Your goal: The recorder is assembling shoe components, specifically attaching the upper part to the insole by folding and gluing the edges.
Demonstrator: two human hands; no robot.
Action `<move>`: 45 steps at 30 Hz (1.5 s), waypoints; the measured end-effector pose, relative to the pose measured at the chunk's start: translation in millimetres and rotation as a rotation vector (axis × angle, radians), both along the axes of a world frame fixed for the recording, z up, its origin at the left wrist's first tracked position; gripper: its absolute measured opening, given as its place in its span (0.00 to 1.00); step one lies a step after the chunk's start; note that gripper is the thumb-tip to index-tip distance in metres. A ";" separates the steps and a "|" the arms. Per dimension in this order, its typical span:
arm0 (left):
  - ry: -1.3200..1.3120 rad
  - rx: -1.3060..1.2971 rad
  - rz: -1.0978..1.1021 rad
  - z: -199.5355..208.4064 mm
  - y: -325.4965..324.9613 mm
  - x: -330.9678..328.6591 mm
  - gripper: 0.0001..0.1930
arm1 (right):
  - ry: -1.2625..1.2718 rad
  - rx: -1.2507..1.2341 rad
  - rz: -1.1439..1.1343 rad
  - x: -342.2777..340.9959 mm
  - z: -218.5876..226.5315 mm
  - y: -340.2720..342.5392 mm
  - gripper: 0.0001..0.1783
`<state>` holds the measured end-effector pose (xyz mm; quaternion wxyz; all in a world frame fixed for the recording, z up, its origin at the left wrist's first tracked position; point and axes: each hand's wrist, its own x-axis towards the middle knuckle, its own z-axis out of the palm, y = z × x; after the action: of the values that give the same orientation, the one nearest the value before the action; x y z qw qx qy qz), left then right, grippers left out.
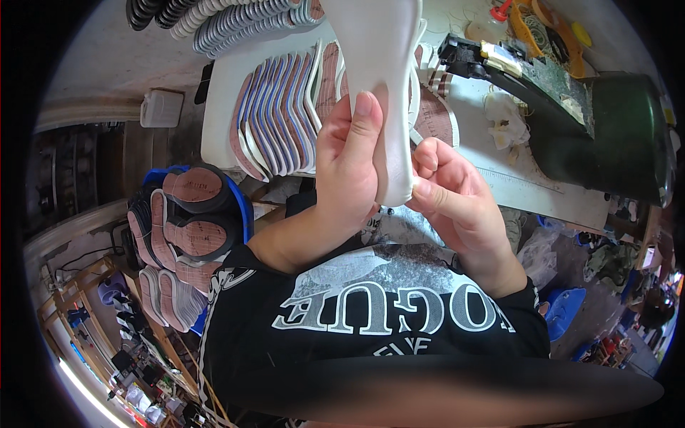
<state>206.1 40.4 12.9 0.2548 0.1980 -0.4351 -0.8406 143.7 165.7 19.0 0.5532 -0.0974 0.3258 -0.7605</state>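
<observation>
Upright before me is a long white insole point(394, 153), its rounded narrow end down near my shirt and its broad end cut off by the top of the view. My left hand point(346, 160) grips its left side, thumb flat on the smooth face and fingers hidden behind. At the lower right of the rounded end, my right hand point(457, 192) pinches the edge between thumb and forefinger; its other fingers are curled. Behind the held piece, a row of insoles point(278, 118) with reddish-brown faces and white edges stands on the white table point(221, 107).
A dark green machine point(606, 143) with an arm stands on the table's right. Behind it is a yellow basket point(553, 36). More insoles point(196, 239) fill a blue bin point(246, 207) at left. Grey and white coiled stacks point(250, 28) lie at the back.
</observation>
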 end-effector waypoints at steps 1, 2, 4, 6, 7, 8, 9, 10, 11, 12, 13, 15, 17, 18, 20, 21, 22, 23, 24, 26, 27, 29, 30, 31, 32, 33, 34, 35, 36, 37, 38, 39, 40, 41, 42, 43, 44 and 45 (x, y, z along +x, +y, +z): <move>0.001 0.001 0.000 0.5 1.3 0.5 0.18 | 0.001 0.001 0.000 -1.5 -2.6 0.6 0.11; 0.012 -0.051 0.054 1.3 3.2 0.6 0.17 | -0.067 -0.028 0.035 -4.8 -8.3 1.0 0.11; 0.028 -0.097 0.102 -1.4 4.1 -0.9 0.16 | -0.131 -0.052 0.062 -9.8 -16.9 0.3 0.12; 0.214 -0.190 0.006 -9.4 1.9 1.0 0.20 | -0.149 -0.054 0.024 -12.1 -21.1 0.1 0.12; 0.158 -0.182 -0.094 -5.9 0.1 4.3 0.26 | -0.139 -0.054 -0.010 -13.7 -18.4 0.7 0.12; 0.162 -0.176 -0.099 -6.7 0.8 3.6 0.26 | -0.136 -0.049 -0.017 -14.4 -16.1 3.0 0.12; 0.187 -0.184 -0.198 -7.1 1.0 3.0 0.25 | -0.134 -0.037 0.028 -14.9 -13.5 4.5 0.13; 0.211 -0.191 -0.298 -7.9 1.1 2.8 0.25 | -0.133 -0.024 0.072 -15.4 -10.4 5.9 0.14; 0.268 -0.021 -0.370 -10.4 -0.4 4.7 0.30 | -0.093 -0.002 0.086 -16.0 -5.2 7.0 0.19; 0.271 -0.019 -0.378 -9.3 1.6 4.4 0.30 | -0.091 -0.001 0.078 -16.0 -6.9 7.4 0.19; 0.279 -0.075 -0.320 -8.1 4.4 4.4 0.28 | -0.126 -0.033 0.093 -16.2 -11.0 6.6 0.21; 0.342 -0.192 -0.253 -11.3 3.7 2.5 0.23 | -0.157 -0.064 0.108 -12.7 -10.8 2.8 0.24; 0.344 -0.130 -0.240 -12.3 3.7 -0.2 0.22 | -0.199 -0.075 0.023 -6.1 -5.7 -3.7 0.24; 0.345 -0.069 -0.227 -11.9 4.2 -1.2 0.21 | -0.195 -0.075 0.025 -5.4 -8.8 -3.5 0.24; 0.291 -0.058 -0.144 -9.6 8.2 -0.5 0.20 | -0.209 -0.125 0.003 -3.0 -19.4 -2.7 0.24; 0.233 -0.048 -0.068 -8.7 9.2 -0.5 0.19 | -0.207 -0.126 0.005 -2.7 -19.7 -3.0 0.24; 0.234 -0.049 -0.066 -6.8 8.4 -0.6 0.19 | -0.239 -0.169 0.003 -1.6 -19.7 -3.5 0.23; 0.269 -0.029 -0.046 -3.3 7.1 -0.8 0.19 | -0.271 -0.212 0.002 -0.1 -19.4 -4.1 0.22; 0.303 -0.008 -0.023 -0.2 6.0 -1.0 0.18 | -0.272 -0.210 0.006 3.1 -17.2 -5.8 0.22; 0.268 -0.080 -0.023 2.6 8.0 -1.4 0.18 | -0.111 -0.173 -0.111 9.0 -9.4 -9.6 0.22; 0.267 -0.084 -0.011 2.3 9.0 -1.1 0.17 | -0.122 -0.172 -0.107 8.5 -8.3 -9.4 0.21; 0.262 -0.088 0.001 2.4 10.9 0.1 0.16 | -0.117 -0.185 -0.112 7.9 -10.5 -8.2 0.20; 0.249 -0.016 0.007 3.7 12.1 0.8 0.15 | -0.107 -0.200 -0.118 7.4 -11.2 -7.6 0.19; 0.235 0.057 0.014 4.5 12.9 1.6 0.15 | -0.109 -0.200 -0.116 7.5 -11.1 -7.2 0.19; 0.234 0.056 0.016 4.2 13.2 2.6 0.15 | -0.112 -0.190 -0.114 7.9 -10.7 -6.8 0.18; 0.251 0.057 0.009 2.9 13.1 3.3 0.14 | -0.115 -0.177 -0.115 7.6 -10.7 -6.6 0.17; 0.268 0.058 0.003 1.7 12.7 3.8 0.14 | -0.117 -0.174 -0.115 5.9 -10.4 -6.2 0.17; 0.267 0.060 0.004 0.4 11.7 3.9 0.14 | -0.141 -0.169 -0.050 2.8 -9.9 -5.6 0.18; 0.278 0.033 -0.021 -0.4 10.8 4.1 0.14 | -0.165 -0.164 0.013 0.7 -9.9 -4.6 0.18; 0.290 0.006 -0.047 -0.9 10.5 4.3 0.14 | -0.167 -0.164 0.012 -0.5 -10.6 -3.6 0.18; 0.288 0.007 -0.048 -0.7 11.7 4.6 0.14 | -0.199 -0.178 0.056 -1.5 -11.3 -2.7 0.19; 0.277 -0.002 -0.035 -0.2 13.7 4.5 0.15 | -0.230 -0.192 0.102 -2.4 -12.1 -2.5 0.19; 0.266 -0.011 -0.023 0.1 15.0 4.5 0.15 | -0.231 -0.192 0.104 -2.9 -13.2 -2.6 0.19; 0.266 -0.011 -0.021 0.0 15.2 4.5 0.15 | -0.256 -0.206 0.128 -3.2 -14.5 -2.9 0.19; 0.285 -0.024 -0.039 -0.4 15.0 4.4 0.16 | -0.280 -0.220 0.148 -3.5 -15.2 -3.1 0.20; 0.304 -0.037 -0.057 -0.9 15.0 4.1 0.16 | -0.279 -0.219 0.146 -4.1 -15.0 -3.2 0.20; 0.305 -0.035 -0.058 -1.7 15.1 3.5 0.16 | -0.286 -0.205 0.158 -4.7 -14.7 -3.4 0.20; 0.295 -0.084 -0.033 -2.4 14.8 3.3 0.17 | -0.292 -0.191 0.172 -4.9 -14.2 -3.8 0.20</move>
<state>209.4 55.3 10.4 0.3101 0.0546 -0.4310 -0.8456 138.8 161.9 4.8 0.6457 -0.0656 0.1591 -0.7440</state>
